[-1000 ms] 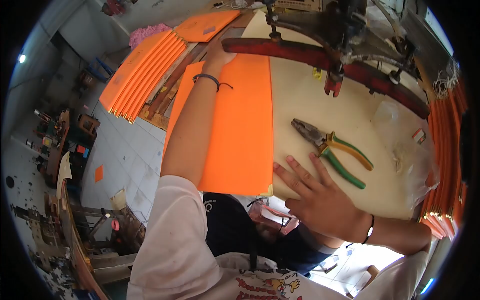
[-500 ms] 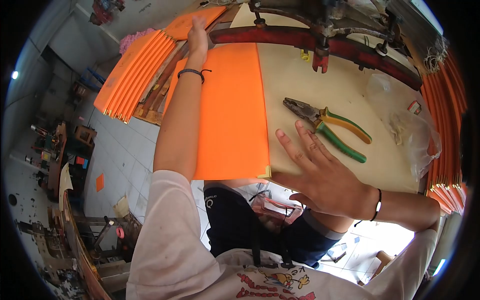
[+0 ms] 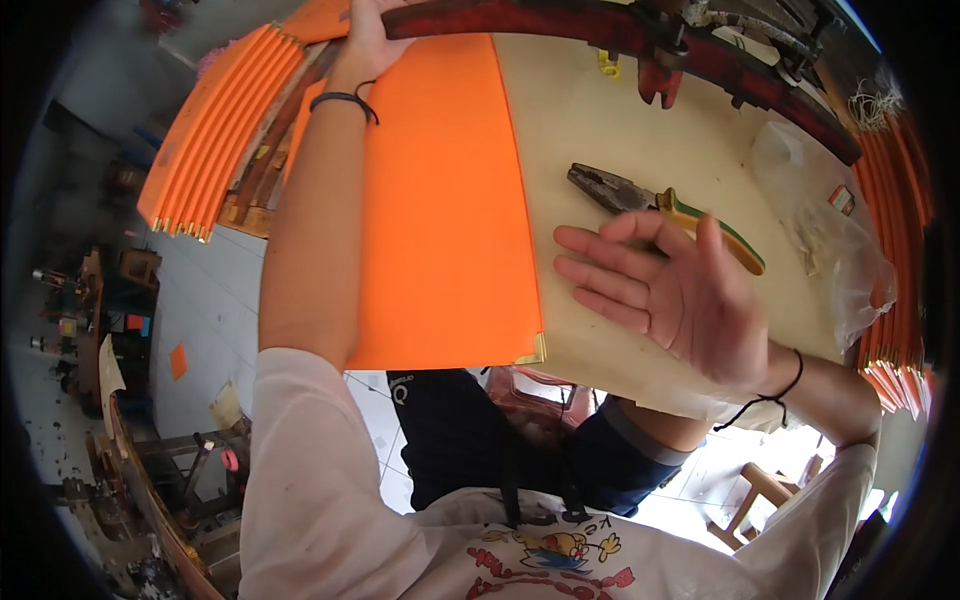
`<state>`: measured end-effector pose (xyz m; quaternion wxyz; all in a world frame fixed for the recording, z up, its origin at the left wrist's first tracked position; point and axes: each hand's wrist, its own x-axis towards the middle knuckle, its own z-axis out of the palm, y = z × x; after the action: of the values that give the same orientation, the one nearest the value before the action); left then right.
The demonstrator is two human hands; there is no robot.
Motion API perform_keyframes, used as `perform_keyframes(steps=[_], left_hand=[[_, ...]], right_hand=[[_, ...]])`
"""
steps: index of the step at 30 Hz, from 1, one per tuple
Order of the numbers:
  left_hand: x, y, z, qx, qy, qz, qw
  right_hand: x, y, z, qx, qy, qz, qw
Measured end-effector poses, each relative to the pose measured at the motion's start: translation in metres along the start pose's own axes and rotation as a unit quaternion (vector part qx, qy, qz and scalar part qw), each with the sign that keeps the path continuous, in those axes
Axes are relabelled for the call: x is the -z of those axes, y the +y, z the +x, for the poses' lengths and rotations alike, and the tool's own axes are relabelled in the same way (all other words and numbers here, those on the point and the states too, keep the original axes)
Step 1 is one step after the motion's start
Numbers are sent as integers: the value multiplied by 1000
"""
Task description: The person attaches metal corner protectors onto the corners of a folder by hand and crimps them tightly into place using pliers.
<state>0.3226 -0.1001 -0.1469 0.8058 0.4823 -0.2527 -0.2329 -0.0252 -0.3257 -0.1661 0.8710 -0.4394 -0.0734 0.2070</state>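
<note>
An orange folder [image 3: 440,220] lies flat on the pale work surface, with a brass-coloured metal corner [image 3: 536,349] at its near right. My left hand [image 3: 370,38] reaches across to its far left corner, close to the red metal bar. The fingers there are cut off by the frame edge, so their grip is hidden. To the right of the folder, my right hand [image 3: 670,295] hovers over the surface, palm turned up, fingers stretched out, holding nothing. Behind it lie pliers [image 3: 625,190] with green and yellow handles, partly covered by the hand.
A fanned stack of orange folders [image 3: 225,130] with metal corners sits at the left. More orange folders [image 3: 893,220] stand along the right edge. A red metal bar [image 3: 530,20] spans the far side. A clear plastic bag [image 3: 815,220] lies at the right.
My right hand has turned from palm down to palm up and moved slightly right, now covering part of the pliers. The view has shifted, putting my left fingers out of frame.
</note>
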Motion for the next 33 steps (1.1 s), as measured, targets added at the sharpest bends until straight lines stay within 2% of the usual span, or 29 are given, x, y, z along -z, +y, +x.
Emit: perform_keyframes(steps=[1,8,11,14,17,20,23,26,29,33], left_hand=[[2,0,0,0,-4,7,1000],[4,0,-2,8,6,26,1000],[67,-1,29,105,-66,-134,983],[86,-2,37,118,-65,-142,981],[87,-4,38,107,-46,-129,985],[20,-4,3,15,28,70,997],[22,-3,4,15,24,71,997],[33,-5,9,6,76,64,995],[32,-4,10,-7,51,88,995],[30,-5,6,-5,88,82,993]], right_hand=[[3,-3,3,-34,16,86,996],[7,-6,6,-73,-22,84,993],[8,-6,7,-78,-34,69,994],[9,-6,7,-90,-34,46,994],[8,-6,8,-95,-28,28,995],[9,-6,7,-95,-26,35,994],[9,-5,7,-95,-29,35,994],[12,-5,7,-94,-40,23,994],[10,-8,7,-110,-30,26,993],[11,-7,7,-113,-25,29,993]])
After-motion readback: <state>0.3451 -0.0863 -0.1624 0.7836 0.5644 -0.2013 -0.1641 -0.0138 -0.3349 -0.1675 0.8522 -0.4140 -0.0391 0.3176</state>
